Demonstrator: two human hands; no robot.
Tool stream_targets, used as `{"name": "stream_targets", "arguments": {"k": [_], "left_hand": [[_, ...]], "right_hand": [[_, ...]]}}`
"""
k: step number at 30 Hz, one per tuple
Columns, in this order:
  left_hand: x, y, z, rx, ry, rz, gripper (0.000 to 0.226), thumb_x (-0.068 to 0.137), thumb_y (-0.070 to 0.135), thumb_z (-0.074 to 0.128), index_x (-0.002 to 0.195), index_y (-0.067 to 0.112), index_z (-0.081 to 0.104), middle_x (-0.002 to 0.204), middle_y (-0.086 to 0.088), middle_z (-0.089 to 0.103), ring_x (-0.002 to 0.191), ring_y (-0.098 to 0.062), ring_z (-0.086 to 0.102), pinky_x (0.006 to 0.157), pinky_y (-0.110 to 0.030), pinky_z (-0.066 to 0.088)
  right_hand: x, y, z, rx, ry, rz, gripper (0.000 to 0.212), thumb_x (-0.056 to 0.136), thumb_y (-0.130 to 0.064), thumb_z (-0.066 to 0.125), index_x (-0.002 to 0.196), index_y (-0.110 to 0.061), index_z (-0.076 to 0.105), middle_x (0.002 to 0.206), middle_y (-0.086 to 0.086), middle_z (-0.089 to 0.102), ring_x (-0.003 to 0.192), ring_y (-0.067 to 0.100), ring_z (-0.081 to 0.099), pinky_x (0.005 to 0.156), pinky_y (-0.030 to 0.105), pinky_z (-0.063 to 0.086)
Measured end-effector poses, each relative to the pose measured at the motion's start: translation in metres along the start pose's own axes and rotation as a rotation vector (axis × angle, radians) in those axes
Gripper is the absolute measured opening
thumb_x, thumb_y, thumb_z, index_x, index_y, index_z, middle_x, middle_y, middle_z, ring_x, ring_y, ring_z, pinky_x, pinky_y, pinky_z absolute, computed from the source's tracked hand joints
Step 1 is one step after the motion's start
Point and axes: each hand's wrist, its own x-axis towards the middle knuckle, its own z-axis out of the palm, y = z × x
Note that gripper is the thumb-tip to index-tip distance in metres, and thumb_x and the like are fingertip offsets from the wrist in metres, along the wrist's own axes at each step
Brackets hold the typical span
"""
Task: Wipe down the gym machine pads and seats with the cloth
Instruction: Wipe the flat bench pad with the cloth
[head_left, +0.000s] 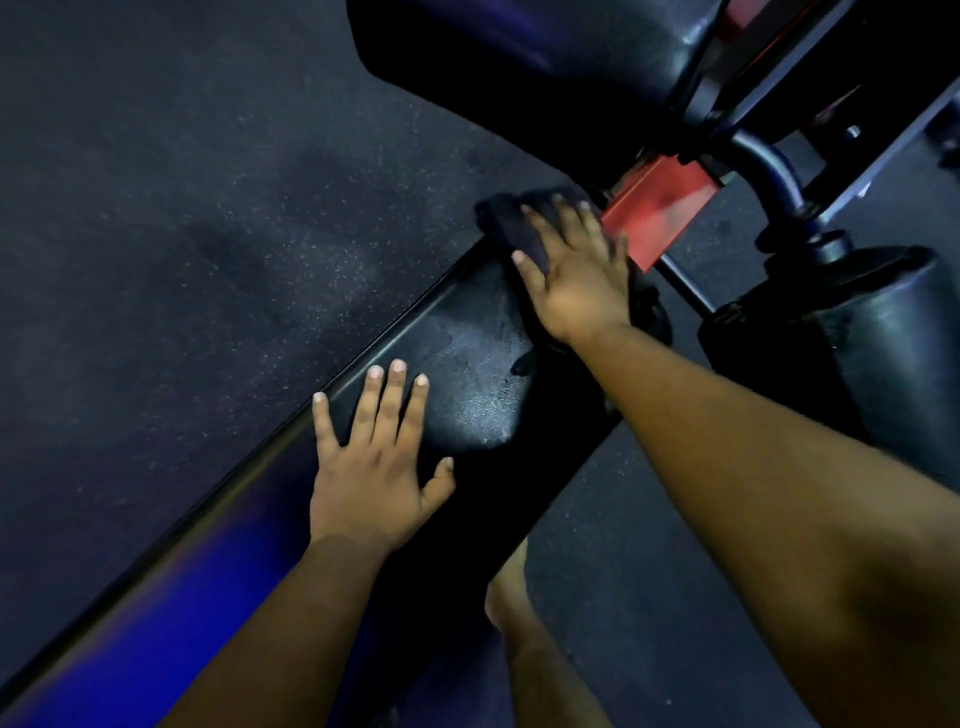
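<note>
Your right forearm fills the lower right, reaching out to your right hand (576, 270), which lies flat with fingers spread and straight, pressing a dark cloth (519, 223) onto the far end of the black bench (467, 374). That cloth sits bunched under your fingers at the pad's end, just beside a red frame piece (660, 208). Your left hand (376, 467) rests palm down nearer to you on the same pad, fingers straight and splayed, holding nothing. Beyond the cloth sits another black pad (519, 57), and a black roller pad (852, 332) stands to the right. Speckled dark rubber floor (182, 208) lies alongside. No readable writing or brand marks show on anything.
</note>
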Motion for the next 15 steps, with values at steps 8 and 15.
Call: {"name": "stream_targets", "arguments": {"k": [8,15], "left_hand": [[0.002,0.002,-0.006,-0.008,-0.038,-0.001,0.090,0.092,0.064,0.038,0.163,0.015,0.013,0.172,-0.009,0.003,0.159,-0.027,0.003,0.118,-0.073,0.007],[0.001,0.001,0.000,-0.006,0.010,0.002,0.089,0.091,0.064,0.038,0.163,0.016,0.016,0.172,-0.008,0.006,0.158,-0.026,0.005,0.120,-0.071,0.002]], "right_hand": [[-0.171,-0.017,0.038,0.070,-0.022,0.203,0.063,0.104,-0.053,0.033,0.162,-0.038,0.014,0.172,-0.001,0.002,0.158,0.028,-0.002,0.121,0.066,0.007],[-0.001,-0.002,0.003,0.020,0.032,0.140,0.062,0.104,-0.055,0.028,0.162,-0.039,0.012,0.172,-0.001,0.004,0.158,0.025,0.001,0.121,0.068,0.008]]}}
